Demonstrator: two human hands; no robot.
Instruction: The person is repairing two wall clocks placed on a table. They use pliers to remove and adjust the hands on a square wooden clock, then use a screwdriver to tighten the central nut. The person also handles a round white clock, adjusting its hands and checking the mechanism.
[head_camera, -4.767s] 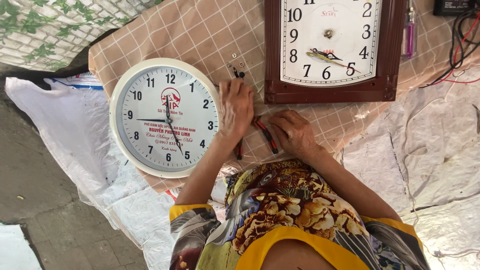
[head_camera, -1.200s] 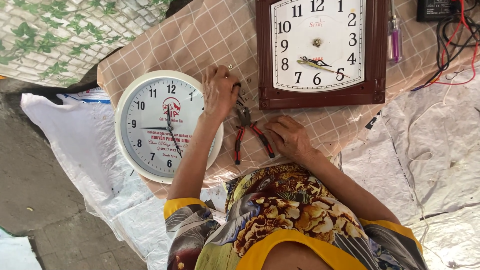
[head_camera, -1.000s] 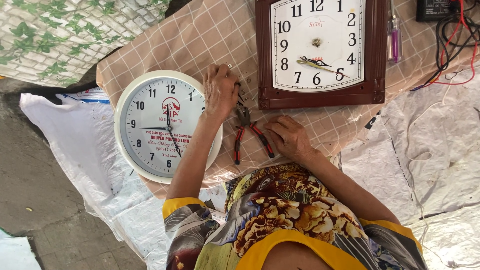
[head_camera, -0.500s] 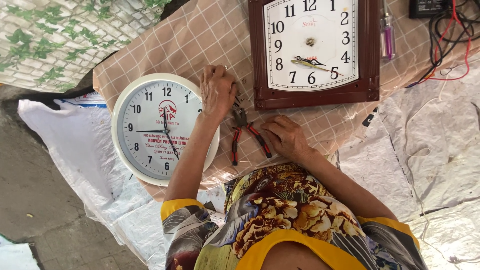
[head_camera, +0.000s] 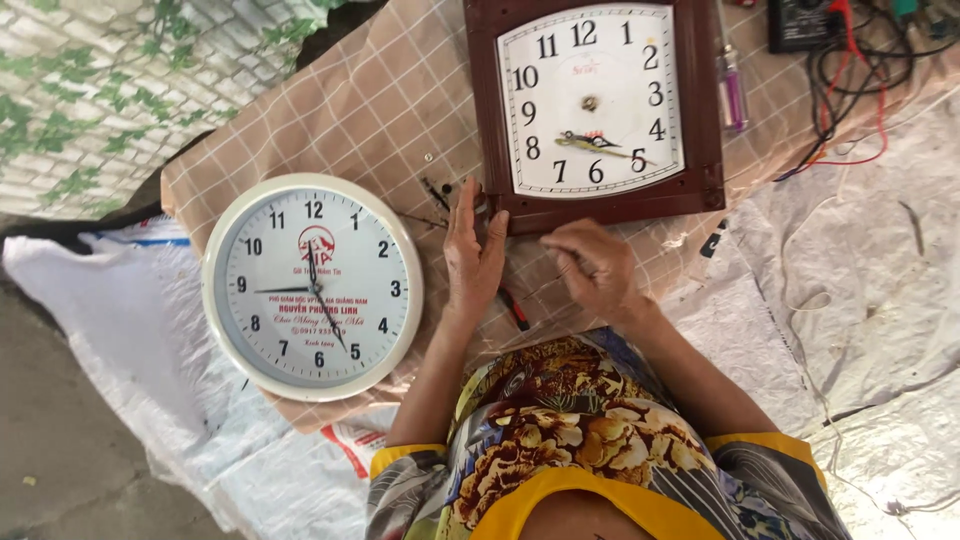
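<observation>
Two clocks lie face up on a tan checked cloth spread over pale woven plastic sheeting. Farthest left is the round white plastic wall clock, resting flat with no hand on it. Just to its right the left hand lies flat on the cloth, fingers straight and together, gripping nothing, its fingertips reaching the lower left corner of the square dark-brown framed clock. Red-handled pliers lie on the cloth, partly hidden under that hand, only one handle showing. Next comes the right hand, loosely curled just below the brown frame's lower edge; whether it pinches anything I cannot tell. Further right, a slim purple lighter sits beside the frame, then tangled red and black wires.
</observation>
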